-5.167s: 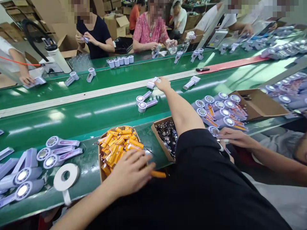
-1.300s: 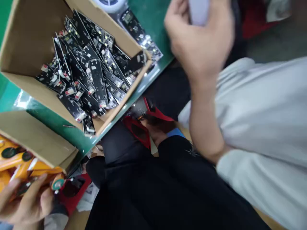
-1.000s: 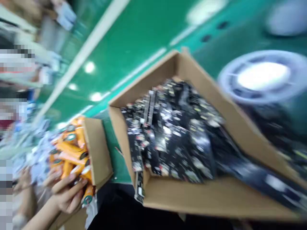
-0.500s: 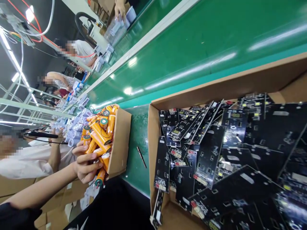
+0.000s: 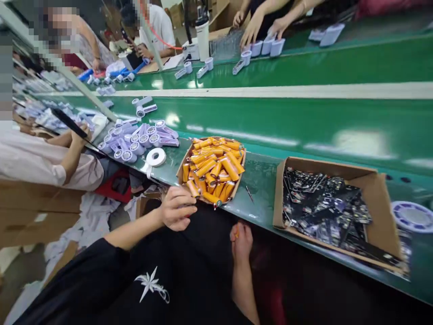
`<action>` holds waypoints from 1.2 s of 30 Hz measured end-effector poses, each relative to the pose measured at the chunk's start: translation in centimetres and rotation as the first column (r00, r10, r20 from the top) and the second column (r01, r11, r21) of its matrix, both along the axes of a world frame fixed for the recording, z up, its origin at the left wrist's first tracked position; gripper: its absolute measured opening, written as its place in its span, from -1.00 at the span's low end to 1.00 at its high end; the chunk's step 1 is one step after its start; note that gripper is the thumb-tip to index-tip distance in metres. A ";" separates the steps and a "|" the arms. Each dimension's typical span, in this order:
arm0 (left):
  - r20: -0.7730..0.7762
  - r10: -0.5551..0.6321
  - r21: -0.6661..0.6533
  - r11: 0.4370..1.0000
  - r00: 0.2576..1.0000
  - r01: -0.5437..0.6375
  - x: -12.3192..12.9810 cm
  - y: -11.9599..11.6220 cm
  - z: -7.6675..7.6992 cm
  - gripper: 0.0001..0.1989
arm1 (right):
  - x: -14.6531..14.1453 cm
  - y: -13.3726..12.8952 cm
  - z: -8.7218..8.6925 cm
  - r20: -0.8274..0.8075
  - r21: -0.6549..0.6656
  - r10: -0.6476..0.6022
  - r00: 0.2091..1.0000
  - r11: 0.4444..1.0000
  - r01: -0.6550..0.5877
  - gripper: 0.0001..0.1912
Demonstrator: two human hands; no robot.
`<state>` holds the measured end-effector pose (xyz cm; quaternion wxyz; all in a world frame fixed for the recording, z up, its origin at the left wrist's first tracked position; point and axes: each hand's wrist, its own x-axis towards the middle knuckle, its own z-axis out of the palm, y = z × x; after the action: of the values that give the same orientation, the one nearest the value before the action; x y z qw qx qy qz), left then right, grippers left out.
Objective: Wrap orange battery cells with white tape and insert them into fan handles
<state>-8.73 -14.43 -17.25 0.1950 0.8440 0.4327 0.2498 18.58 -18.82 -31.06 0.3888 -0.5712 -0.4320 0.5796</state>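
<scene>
My left hand (image 5: 177,210) is at the front left corner of a cardboard box (image 5: 241,177) piled with orange cylindrical battery cells (image 5: 216,164). Its fingers are curled, and a bit of red shows under them; what they hold, if anything, is hidden. One cell lies at the box edge right by the fingertips. Lower and to the right, my right hand (image 5: 241,239) is closed below the table edge. A small orange piece (image 5: 237,234) shows between its fingers, most of it covered.
A pen (image 5: 249,194) lies between the battery box and a carton (image 5: 279,194) of black circuit boards (image 5: 324,203). On the left are a tape roll (image 5: 156,157) and lilac plastic housings (image 5: 135,140). A green conveyor (image 5: 270,117) runs behind; co-workers' hands (image 5: 260,29) handle housings across it.
My left hand has come out of the battery box to its front left corner. The view has turned and drawn back, and my right hand is now in sight.
</scene>
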 end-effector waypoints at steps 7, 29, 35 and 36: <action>0.306 0.493 -0.751 0.651 0.815 -0.111 -0.3 -11.5 -5.7 -0.36 | -9.6 -6.0 3.8 -0.104 -0.034 0.389 0.915 0.918 -0.394 -0.30; 0.614 0.341 -0.534 0.844 0.712 0.056 -8.7 -4.4 -3.3 -0.59 | -14.7 0.2 10.6 0.411 0.163 0.564 0.716 0.728 -0.666 -0.55; 0.580 0.437 -0.565 0.824 0.687 -0.047 -7.7 -5.1 -4.4 -0.49 | -15.9 -0.9 9.1 0.401 0.238 0.445 0.801 0.793 -0.560 -0.72; 0.573 0.417 -0.554 0.832 0.706 -0.041 -7.8 -5.2 -4.2 -0.51 | -15.8 -0.9 9.0 0.413 0.255 0.454 0.789 0.774 -0.579 -0.74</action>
<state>-16.53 -19.59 -21.46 0.5160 0.5512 0.4870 0.4391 2.73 -19.67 -22.04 0.2342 -0.4326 -0.7330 0.4698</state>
